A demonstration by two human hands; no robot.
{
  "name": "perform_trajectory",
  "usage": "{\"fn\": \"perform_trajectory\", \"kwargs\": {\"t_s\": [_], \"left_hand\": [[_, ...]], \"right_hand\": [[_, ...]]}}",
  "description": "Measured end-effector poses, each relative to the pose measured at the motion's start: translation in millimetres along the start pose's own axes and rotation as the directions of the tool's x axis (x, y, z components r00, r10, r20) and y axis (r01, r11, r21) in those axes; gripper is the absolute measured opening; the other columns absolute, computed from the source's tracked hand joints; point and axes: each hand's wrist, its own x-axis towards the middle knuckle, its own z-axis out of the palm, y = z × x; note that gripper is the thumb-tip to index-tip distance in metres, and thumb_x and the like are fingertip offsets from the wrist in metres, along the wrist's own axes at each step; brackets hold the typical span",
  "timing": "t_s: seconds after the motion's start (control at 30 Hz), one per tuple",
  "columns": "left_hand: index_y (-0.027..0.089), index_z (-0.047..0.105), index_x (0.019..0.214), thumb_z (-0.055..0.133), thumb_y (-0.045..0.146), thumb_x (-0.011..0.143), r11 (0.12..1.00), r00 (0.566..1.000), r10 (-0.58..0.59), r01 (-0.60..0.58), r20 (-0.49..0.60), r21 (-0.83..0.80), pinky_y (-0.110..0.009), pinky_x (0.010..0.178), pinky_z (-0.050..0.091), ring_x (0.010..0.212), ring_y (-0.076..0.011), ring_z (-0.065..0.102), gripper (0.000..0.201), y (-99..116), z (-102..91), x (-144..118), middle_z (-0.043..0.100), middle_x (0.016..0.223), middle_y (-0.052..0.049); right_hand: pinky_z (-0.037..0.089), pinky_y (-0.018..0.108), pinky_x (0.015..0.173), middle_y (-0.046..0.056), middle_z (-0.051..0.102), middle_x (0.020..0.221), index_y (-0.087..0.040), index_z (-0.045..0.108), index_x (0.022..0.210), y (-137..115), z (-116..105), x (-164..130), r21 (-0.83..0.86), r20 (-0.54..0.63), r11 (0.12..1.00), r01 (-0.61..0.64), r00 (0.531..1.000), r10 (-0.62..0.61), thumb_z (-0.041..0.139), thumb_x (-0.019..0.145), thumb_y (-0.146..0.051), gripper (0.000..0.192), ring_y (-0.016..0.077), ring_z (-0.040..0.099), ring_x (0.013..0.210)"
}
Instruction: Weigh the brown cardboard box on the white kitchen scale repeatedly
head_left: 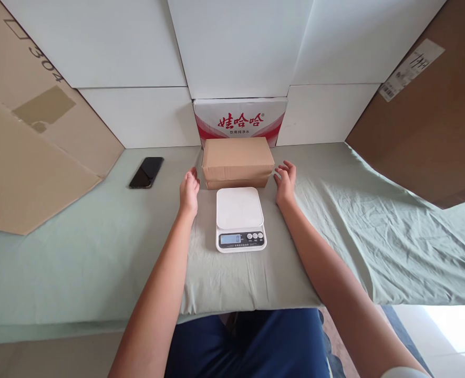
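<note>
Between the left hand [189,190] and the right hand [286,181] sits a brown box [238,160]. It is plain cardboard, longer from side to side, with a flat top and a line across its front. The left grip is loose, with bent fingers, and the right grip is spread a little. Both look empty. They are right beside the box, but I cannot tell if they touch it.

Just in front of the box is a flat white scale [240,208]. It has a black strip with three round buttons [255,235], and its little screen [230,239] says 0.

A pale green cloth [78,252] covers the counter, smooth on the left and wrinkly on the right. A black phone [146,172] lies to the left. Behind the brown box is a white and red carton [240,118], with white panels [236,47] around it. Big cardboard sheets [421,131] stand at both sides.
</note>
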Motion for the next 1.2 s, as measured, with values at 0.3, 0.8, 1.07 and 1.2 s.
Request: {"fn": "perform_trajectory", "kwargs": {"t_s": [0.3, 0.8, 1.07, 1.2], "left_hand": [[0.022, 0.057, 0.144, 0.052, 0.069, 0.092, 1.0, 1.0, -0.01, 0.01, 0.013, 0.015, -0.043, 0.127, 0.032, 0.156, -0.0274, 0.037, 0.07, -1, 3.1, -2, 0.041, 0.166, -0.016], [0.024, 0.062, 0.138, 0.055, 0.071, 0.09, 1.0, 0.996, 0.002, -0.001, 0.091, -0.001, -0.046, 0.125, 0.035, 0.152, -0.0291, 0.044, 0.067, 1, 8.8, -7, 0.05, 0.16, -0.014], [0.026, 0.065, 0.133, 0.053, 0.071, 0.091, 1.0, 0.991, 0.014, -0.017, 0.133, 0.019, -0.045, 0.126, 0.033, 0.151, -0.028, 0.046, 0.063, 6, 17.4, -15, 0.059, 0.154, -0.01], [0.024, 0.065, 0.133, 0.054, 0.069, 0.092, 1.0, 0.99, 0.022, -0.024, 0.142, 0.015, -0.043, 0.126, 0.035, 0.15, -0.0287, 0.047, 0.062, 7, 19.4, -16, 0.06, 0.153, -0.01]], "right_hand": [[0.043, 0.048, 0.116, 0.001, 0.053, 0.125, -0.033, 0.051, 0.123, -1, 1, 0, 0.005, -0.012, 1.0, -0.014, 1.0, 0.014, 0.057, 0.079, -0.043, 0.045, 0.0197, 0.057, 0.121], [0.043, 0.049, 0.116, 0.004, 0.055, 0.129, -0.031, 0.051, 0.123, -4, 4, -5, -0.011, 0.036, 1.0, 0.024, 0.999, -0.023, 0.058, 0.08, -0.042, 0.045, 0.0213, 0.057, 0.127], [0.042, 0.052, 0.119, 0.001, 0.058, 0.14, -0.035, 0.049, 0.131, -10, 16, -25, -0.008, 0.226, 0.999, 0.047, 0.973, -0.044, 0.048, 0.091, -0.047, 0.042, 0.0217, 0.05, 0.138], [0.034, 0.051, 0.125, 0.004, 0.059, 0.143, -0.03, 0.053, 0.131, -24, 24, -38, -0.034, 0.295, 0.992, 0.12, 0.95, -0.105, 0.048, 0.091, -0.044, 0.043, 0.0241, 0.049, 0.139]]}}
